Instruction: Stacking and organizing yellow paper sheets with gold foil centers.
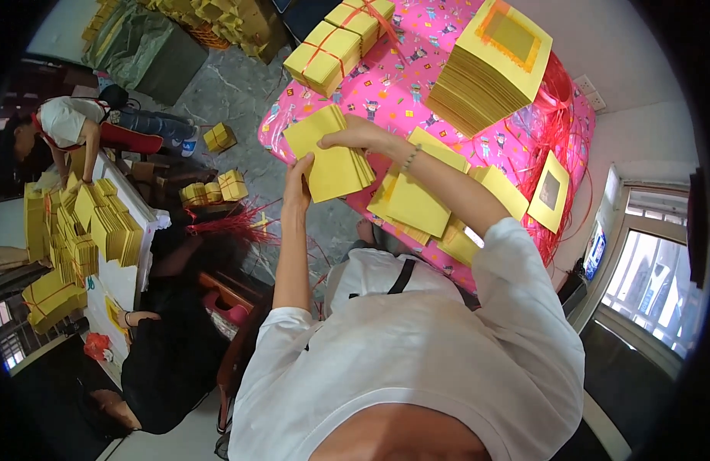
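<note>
A small stack of yellow paper sheets (333,170) is held up between both my hands over the table's left edge. My left hand (297,181) grips its lower left side, thumb on top. My right hand (358,137) holds the upper right side, thumb across the face and the other fingers hidden behind. The sheets are slightly fanned at the lower right. Under my right forearm lie loose yellow paper piles (422,201) on the pink patterned tablecloth (385,92). A tall yellow paper stack (481,84), its top sheet bearing an orange-framed square, stands farther back.
Yellow bundles tied with red string (324,58) sit at the table's far left. Red plastic strings (551,107) hang along the right edge. At left, two people work beside a white table (113,269) loaded with yellow paper. Tied bundles (230,186) rest on the grey floor.
</note>
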`<state>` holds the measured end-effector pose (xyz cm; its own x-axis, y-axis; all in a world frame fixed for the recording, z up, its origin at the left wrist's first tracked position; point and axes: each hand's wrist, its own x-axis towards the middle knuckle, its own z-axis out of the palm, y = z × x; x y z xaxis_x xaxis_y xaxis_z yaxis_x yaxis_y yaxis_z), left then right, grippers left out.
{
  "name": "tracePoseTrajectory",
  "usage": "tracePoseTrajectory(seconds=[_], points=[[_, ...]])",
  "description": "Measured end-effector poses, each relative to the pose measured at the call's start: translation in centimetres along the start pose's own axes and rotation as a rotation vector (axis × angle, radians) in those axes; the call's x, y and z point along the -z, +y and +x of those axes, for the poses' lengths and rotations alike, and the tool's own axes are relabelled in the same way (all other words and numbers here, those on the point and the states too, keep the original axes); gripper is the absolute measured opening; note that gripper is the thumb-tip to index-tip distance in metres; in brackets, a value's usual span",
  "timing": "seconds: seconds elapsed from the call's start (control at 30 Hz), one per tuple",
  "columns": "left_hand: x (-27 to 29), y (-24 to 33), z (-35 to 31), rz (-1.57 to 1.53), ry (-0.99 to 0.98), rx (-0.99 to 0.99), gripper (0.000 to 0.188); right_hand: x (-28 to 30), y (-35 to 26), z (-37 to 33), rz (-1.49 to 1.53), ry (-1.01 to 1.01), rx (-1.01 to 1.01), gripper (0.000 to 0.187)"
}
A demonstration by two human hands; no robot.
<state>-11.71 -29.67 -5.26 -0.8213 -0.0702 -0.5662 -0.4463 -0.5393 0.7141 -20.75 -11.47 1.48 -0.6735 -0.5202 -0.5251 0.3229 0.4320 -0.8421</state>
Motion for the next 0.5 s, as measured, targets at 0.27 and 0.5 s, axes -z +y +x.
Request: tracePoseTrajectory(seconds=[0.27, 0.5], points=[[-6.8, 4.2, -10.4, 0.164, -0.270, -0.224, 0.072, -0.4, -1.2, -10.9, 0.003, 0.319, 0.309, 0.067], [-9.4, 3.1, -16.2, 0.298, -0.451, -0.513, 0.082, -2.7, -2.4, -22.4, -0.185, 0.643, 0.563, 0.078]])
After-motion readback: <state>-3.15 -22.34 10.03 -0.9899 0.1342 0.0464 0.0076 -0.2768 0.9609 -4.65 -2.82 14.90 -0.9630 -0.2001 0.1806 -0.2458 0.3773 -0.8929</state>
